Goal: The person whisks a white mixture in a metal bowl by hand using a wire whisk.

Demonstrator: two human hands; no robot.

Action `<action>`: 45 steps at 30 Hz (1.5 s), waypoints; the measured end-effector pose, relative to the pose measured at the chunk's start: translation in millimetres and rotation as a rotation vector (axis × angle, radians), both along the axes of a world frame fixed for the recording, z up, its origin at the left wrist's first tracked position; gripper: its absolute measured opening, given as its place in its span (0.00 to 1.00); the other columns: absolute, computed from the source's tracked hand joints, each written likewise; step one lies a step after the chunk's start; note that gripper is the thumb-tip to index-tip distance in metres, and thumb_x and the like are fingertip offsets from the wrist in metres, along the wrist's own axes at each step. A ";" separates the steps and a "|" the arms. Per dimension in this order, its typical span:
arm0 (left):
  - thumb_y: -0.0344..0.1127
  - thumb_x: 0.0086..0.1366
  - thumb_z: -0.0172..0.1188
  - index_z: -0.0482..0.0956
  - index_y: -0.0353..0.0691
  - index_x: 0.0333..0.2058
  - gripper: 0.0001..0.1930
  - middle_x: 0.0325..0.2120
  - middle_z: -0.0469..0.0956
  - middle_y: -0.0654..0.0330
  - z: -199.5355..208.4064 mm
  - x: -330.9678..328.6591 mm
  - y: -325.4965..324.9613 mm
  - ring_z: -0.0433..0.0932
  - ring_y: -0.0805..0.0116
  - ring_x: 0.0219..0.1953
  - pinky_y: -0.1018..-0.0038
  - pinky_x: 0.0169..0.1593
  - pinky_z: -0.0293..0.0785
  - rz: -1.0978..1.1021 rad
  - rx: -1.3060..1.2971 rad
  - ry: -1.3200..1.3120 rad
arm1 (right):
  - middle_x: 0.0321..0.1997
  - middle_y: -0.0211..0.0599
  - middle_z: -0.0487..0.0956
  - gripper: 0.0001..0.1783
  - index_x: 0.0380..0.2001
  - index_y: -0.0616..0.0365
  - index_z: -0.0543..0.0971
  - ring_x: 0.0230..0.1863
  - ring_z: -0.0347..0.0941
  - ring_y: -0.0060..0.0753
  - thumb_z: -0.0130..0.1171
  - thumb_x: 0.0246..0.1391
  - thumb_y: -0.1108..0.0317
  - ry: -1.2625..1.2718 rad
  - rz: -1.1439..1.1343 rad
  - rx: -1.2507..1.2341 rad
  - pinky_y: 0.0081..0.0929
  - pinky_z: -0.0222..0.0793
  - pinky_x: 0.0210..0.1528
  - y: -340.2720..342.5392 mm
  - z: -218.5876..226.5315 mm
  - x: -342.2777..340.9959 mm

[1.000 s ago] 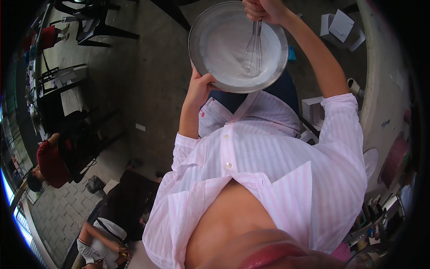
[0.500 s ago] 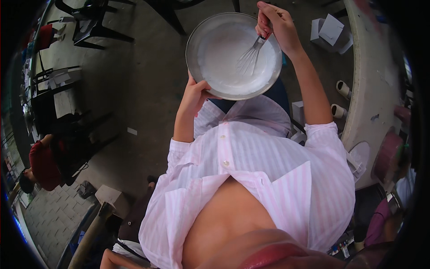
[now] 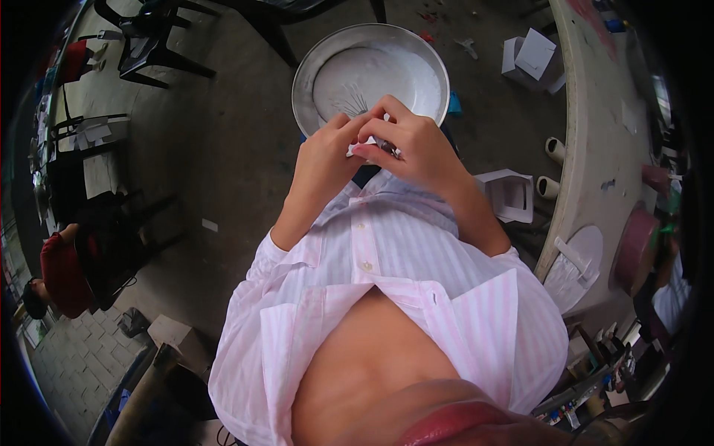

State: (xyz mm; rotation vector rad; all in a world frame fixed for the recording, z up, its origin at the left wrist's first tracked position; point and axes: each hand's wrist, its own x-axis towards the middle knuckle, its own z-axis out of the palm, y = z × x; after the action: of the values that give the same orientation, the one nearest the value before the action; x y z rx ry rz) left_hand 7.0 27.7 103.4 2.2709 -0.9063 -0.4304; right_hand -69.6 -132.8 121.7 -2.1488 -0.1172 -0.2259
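A wide metal bowl (image 3: 306, 104) rests over my lap, its inside coated with a white, creamy substance. The wire end of a whisk (image 3: 351, 100) lies inside, toward the near rim, and part of its handle shows between my fingers. My right hand (image 3: 420, 145) is curled closed around that handle. Against it, fingertips meeting over the near rim, my left hand (image 3: 327, 156) is also closed. A small white bit shows below its fingers; what the left hand grips is hidden.
Dark plastic chairs (image 3: 160, 44) stand at the far left. A long pale counter (image 3: 576, 149) runs along the right, with white boxes (image 3: 534, 56) and an open white carton (image 3: 508, 195) beside it. A seated person in red (image 3: 65, 275) is at the left.
My left hand has left the bowl's side and come to meet my right. The right hand has moved down and left with the whisk. The bowl now sits slightly further left.
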 end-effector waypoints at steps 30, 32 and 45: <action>0.48 0.64 0.60 0.64 0.40 0.54 0.26 0.30 0.79 0.52 11.4 58.2 67.6 0.80 0.55 0.32 0.63 0.28 0.72 -0.257 0.437 0.327 | 0.51 0.36 0.78 0.22 0.58 0.66 0.70 0.50 0.71 0.22 0.50 0.66 0.65 0.256 -0.482 0.930 0.20 0.64 0.54 -85.4 -127.3 29.7; 0.45 0.65 0.58 0.63 0.41 0.55 0.25 0.30 0.79 0.50 12.8 39.8 61.3 0.80 0.51 0.31 0.61 0.30 0.72 -0.173 0.495 0.159 | 0.51 0.37 0.78 0.22 0.58 0.67 0.70 0.50 0.71 0.22 0.50 0.66 0.65 0.250 -0.482 0.940 0.21 0.64 0.54 -82.2 -128.8 28.5; 0.40 0.65 0.56 0.78 0.45 0.51 0.16 0.24 0.79 0.51 -1.8 26.3 40.7 0.79 0.50 0.28 0.61 0.32 0.73 -0.022 0.467 -0.239 | 0.52 0.39 0.77 0.23 0.59 0.68 0.68 0.51 0.71 0.23 0.49 0.67 0.65 0.197 -0.448 0.913 0.21 0.64 0.55 -79.1 -122.6 27.3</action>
State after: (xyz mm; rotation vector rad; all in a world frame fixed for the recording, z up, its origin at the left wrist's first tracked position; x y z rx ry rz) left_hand 33.4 68.4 101.6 2.7867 -1.0326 -0.4195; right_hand -42.3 -211.9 -0.9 -1.2458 0.4992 -0.2581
